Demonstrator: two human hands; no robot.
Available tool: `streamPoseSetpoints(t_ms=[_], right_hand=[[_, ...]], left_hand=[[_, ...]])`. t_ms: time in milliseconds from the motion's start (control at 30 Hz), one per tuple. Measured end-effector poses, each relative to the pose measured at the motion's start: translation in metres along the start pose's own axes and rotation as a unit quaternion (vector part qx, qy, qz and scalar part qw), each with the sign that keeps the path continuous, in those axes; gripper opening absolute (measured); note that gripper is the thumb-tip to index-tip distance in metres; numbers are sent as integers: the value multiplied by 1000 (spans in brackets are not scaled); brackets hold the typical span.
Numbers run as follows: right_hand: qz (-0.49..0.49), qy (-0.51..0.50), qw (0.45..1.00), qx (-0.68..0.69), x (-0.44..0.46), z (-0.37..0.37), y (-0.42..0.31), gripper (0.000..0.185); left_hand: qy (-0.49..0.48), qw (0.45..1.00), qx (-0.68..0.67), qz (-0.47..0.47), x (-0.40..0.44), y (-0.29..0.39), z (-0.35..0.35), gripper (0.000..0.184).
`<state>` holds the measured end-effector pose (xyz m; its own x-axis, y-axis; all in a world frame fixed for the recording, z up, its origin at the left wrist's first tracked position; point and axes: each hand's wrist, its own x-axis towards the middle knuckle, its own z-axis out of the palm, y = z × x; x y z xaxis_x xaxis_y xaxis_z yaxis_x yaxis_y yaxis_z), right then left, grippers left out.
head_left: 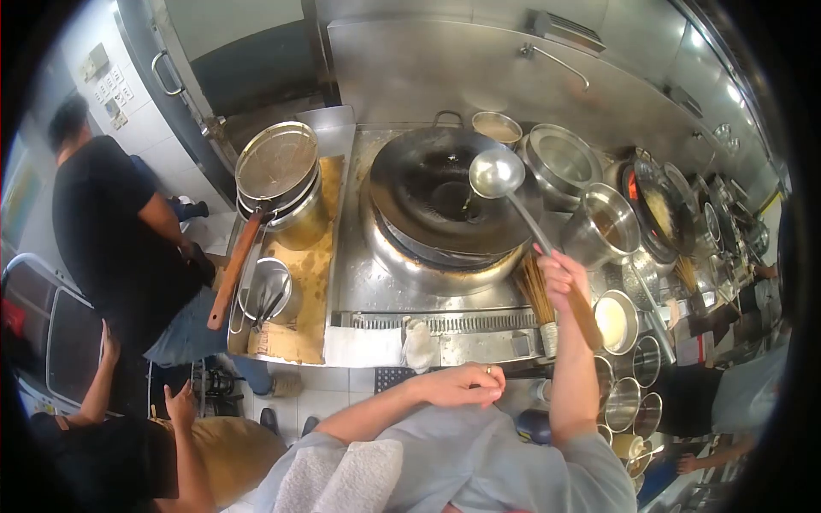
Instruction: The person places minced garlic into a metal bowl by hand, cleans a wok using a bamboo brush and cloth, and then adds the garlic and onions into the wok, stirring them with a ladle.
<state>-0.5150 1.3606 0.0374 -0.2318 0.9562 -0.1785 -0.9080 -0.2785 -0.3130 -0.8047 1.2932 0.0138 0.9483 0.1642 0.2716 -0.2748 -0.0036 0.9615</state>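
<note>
My right hand (562,275) is wrapped round the handle of a long metal ladle (497,173) with a wooden end. The ladle's bowl is over the right side of a large dark wok (410,184), and a thin greenish trickle shows below it. The wok sits on a round steel burner ring (445,280). In front of my body, near the counter's edge, my left hand (466,385) is loosely curled with a ring on one finger; it holds nothing that I can see.
A strainer (278,162) rests on a pot at the left, above a steel container (267,286). Steel pots (601,224), a white-filled bowl (612,323) and a bamboo brush (536,295) stand at the right. People (115,222) are at the left; others work at the far right.
</note>
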Motion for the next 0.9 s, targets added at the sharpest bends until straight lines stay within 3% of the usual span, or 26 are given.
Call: streamPoseSetpoints(t_ms=[33, 67, 133, 167, 267, 333, 367, 400, 500, 600, 667, 700, 767, 833, 867, 900], right_hand=[[-9, 0, 999, -36, 11, -1, 7, 39], [-46, 49, 975, -214, 15, 0, 13, 39], [-111, 134, 823, -541, 25, 9, 30, 40], [-143, 163, 780, -587, 20, 13, 41, 41], [-124, 168, 754, -623, -4, 10, 42, 42], [-44, 149, 884, -441, -13, 18, 26, 48], [-43, 144, 855, -496, -6, 12, 25, 50], [-44, 134, 823, -550, 7, 6, 27, 53], [-106, 183, 658, -723, 41, 0, 41, 55], [-106, 179, 545, -812, 40, 23, 43, 57], [-96, 157, 422, -888, 44, 1, 31, 60], [-123, 138, 390, -902, 37, 17, 43, 60], [-41, 185, 412, -891, 36, 27, 53, 60], [-178, 101, 423, -882, 30, -8, 52, 61], [-68, 146, 461, -873, 20, 34, 54, 58], [-78, 103, 462, -878, 17, 21, 45, 56]], left_hand=[[3, 1000, -10, -11, -5, 1, -1, 44], [14, 1000, -8, -17, -11, 1, -3, 44], [40, 999, -5, -30, -24, -1, -8, 44], [56, 998, -3, -30, -32, -2, -10, 44], [106, 994, -4, -32, -56, -9, -17, 42], [158, 987, -11, -40, -69, -15, -17, 41], [163, 986, 8, -38, -73, -17, -17, 41], [177, 981, 2, -83, -75, -13, -15, 42], [162, 982, -2, -97, -75, -20, -11, 42], [135, 985, 5, -112, -65, -29, -5, 42], [113, 985, 17, -127, -61, -37, -3, 42], [108, 984, 25, -138, -59, -34, -1, 38], [114, 983, -15, -141, -57, -41, 1, 35], [87, 980, -57, -172, -51, -61, 6, 31], [75, 974, -72, -202, -51, -73, 8, 29], [51, 974, -36, -218, -52, -77, 11, 28]])
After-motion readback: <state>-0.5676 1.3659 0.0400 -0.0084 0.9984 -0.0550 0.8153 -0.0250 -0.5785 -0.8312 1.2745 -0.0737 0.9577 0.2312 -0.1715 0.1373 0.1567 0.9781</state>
